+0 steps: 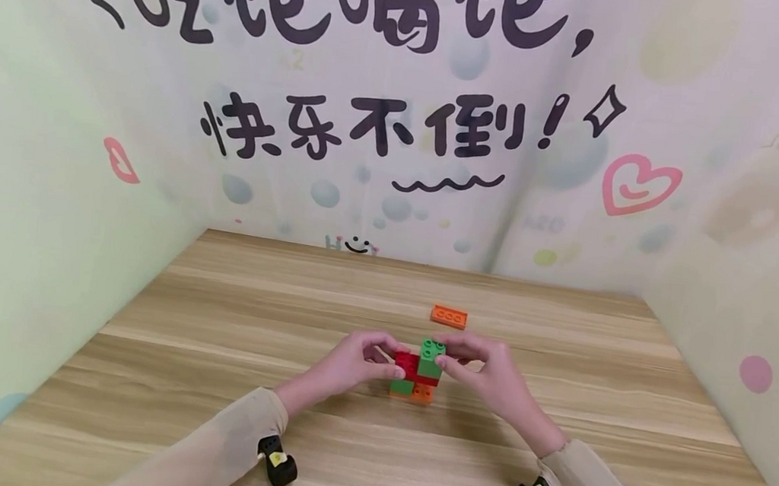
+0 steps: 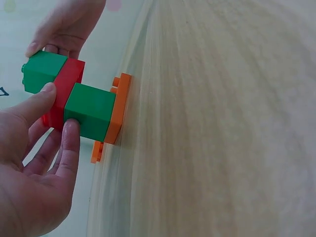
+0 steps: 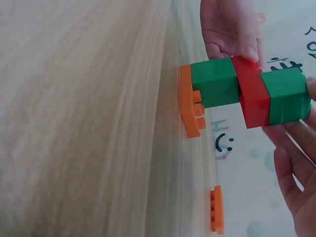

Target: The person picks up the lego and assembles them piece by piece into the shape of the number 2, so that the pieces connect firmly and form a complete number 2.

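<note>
A small stack of toy building bricks stands on the table in front of me. At its bottom lies an orange plate (image 3: 187, 101) with bare studs on one end, and a green brick (image 2: 90, 111) sits on its other end. Over that green brick is a red brick (image 1: 406, 362), overhanging towards the right. A second green brick (image 1: 430, 365) tops the red one on its right end. My left hand (image 1: 353, 359) holds the red brick between thumb and fingers. From the right side, my right hand (image 1: 489, 367) pinches the top green brick.
Behind the stack, a separate orange plate (image 1: 448, 317) lies on the wooden table (image 1: 234, 299). A printed cloth wall (image 1: 364, 210) rises at the table's back edge, with side walls to left and right.
</note>
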`<state>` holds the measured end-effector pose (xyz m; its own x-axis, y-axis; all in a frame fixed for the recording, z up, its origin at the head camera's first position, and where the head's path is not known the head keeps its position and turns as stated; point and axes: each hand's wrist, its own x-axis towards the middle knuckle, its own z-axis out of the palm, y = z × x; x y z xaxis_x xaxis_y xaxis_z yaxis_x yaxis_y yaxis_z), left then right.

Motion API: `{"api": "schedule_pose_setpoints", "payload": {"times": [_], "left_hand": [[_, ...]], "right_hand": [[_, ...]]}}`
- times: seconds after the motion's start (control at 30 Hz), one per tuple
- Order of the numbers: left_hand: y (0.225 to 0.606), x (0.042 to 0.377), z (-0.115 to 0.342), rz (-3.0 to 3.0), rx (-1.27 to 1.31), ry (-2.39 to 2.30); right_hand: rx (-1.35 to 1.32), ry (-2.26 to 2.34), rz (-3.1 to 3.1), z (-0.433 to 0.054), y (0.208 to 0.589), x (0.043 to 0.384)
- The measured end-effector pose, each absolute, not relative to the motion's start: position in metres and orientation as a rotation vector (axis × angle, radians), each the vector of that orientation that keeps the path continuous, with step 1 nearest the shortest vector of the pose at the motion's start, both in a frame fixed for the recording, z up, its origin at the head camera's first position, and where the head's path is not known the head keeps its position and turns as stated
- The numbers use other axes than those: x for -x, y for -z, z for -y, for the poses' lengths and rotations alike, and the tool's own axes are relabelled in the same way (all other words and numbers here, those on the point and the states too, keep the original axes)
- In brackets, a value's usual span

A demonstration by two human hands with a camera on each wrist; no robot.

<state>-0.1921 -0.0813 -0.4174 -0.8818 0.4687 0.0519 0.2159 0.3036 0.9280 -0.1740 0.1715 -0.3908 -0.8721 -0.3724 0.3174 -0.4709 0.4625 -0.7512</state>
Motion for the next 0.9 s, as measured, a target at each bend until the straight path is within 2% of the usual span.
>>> {"api": "schedule_pose_setpoints", "payload": {"times": [0.53, 0.9], "left_hand": [[0.415, 0.188, 0.082, -2.32, -0.619, -1.632], [0.416, 0.189, 0.081, -2.315, -0.626, -1.651]], "right_hand": [[-0.809, -1.394, 2.532, -0.175, 0.398, 0.182], [-0.713, -1.37, 2.479, -0.19, 0.375, 0.216]]}}
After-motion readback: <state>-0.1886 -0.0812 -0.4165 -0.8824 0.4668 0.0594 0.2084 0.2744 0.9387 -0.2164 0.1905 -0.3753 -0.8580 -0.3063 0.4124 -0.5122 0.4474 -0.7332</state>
